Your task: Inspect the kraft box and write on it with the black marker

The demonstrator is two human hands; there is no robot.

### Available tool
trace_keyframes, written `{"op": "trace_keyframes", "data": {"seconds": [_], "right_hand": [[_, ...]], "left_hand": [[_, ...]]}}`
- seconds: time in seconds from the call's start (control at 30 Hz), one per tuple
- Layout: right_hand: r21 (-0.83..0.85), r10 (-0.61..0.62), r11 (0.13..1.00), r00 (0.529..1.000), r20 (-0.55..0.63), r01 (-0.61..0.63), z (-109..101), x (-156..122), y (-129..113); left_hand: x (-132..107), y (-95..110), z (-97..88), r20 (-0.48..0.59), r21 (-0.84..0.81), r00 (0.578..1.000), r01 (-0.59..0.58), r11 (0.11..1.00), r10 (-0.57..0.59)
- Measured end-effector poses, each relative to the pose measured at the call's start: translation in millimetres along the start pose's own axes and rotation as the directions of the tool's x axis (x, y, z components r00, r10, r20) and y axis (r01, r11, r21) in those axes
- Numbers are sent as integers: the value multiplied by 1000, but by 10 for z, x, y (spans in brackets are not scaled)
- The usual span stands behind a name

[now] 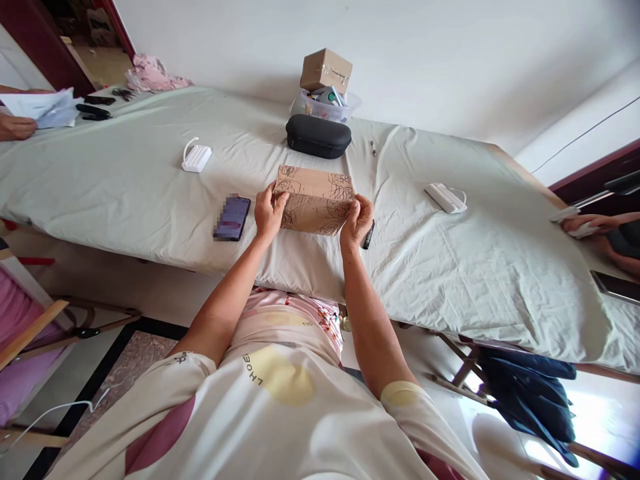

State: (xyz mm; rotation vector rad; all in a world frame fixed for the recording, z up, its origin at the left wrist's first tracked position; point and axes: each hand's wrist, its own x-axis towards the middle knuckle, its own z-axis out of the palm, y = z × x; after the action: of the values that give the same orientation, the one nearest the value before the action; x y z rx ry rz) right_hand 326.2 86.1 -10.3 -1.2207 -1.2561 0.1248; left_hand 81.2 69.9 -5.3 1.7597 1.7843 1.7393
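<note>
A brown cardboard piece (316,200) with dark scribbled loops at its corners is held above the cloth, a fold line running across it. My left hand (270,212) grips its left edge, thumb on top. On the opposite edge my right hand (357,220) is closed the same way. The fingers under the cardboard are hidden. Just beside my right hand lies a black marker (369,235), partly covered by the hand. To the left of my left hand a phone (233,218) rests on the table with its screen lit.
A black zip case (319,137) lies beyond the cardboard, before a clear plastic bin (356,101) topped by a cardboard box (326,70). White corded blocks (198,159) sit left and right on the tablecloth (500,267). Other people's hands (17,127) show at both table ends.
</note>
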Motion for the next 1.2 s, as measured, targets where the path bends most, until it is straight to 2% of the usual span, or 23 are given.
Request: {"op": "trace_keyframes", "data": {"seconds": [0.13,0.23,0.33,0.4,0.53,0.83,1.0,1.2], "right_hand": [[-10,80,997,995,56,-79,8,-83,147],[-79,193,980,965,177,-182,-27,-159,235],[-201,261,957,926,272,-210,-41,-200,286],[-263,268,945,919,290,-192,-32,-216,299],[-320,266,931,923,277,-173,-2,-256,299],[-254,199,958,946,255,-133,-20,-305,250],[-124,141,985,966,216,-116,-55,-309,149],[20,65,998,993,94,-67,-68,-313,58]], "left_hand": [[-117,-174,96,85,9,992,89,996,-90],[-238,-274,146,167,83,967,181,980,-192],[-286,-322,181,164,153,962,192,969,-217],[-287,-335,194,153,146,968,177,973,-199],[-285,-337,186,150,131,972,161,978,-180],[-313,-275,83,133,87,971,186,979,-197],[-322,-254,36,90,87,981,166,982,-174],[-340,-261,8,59,41,994,86,995,-89]]}}
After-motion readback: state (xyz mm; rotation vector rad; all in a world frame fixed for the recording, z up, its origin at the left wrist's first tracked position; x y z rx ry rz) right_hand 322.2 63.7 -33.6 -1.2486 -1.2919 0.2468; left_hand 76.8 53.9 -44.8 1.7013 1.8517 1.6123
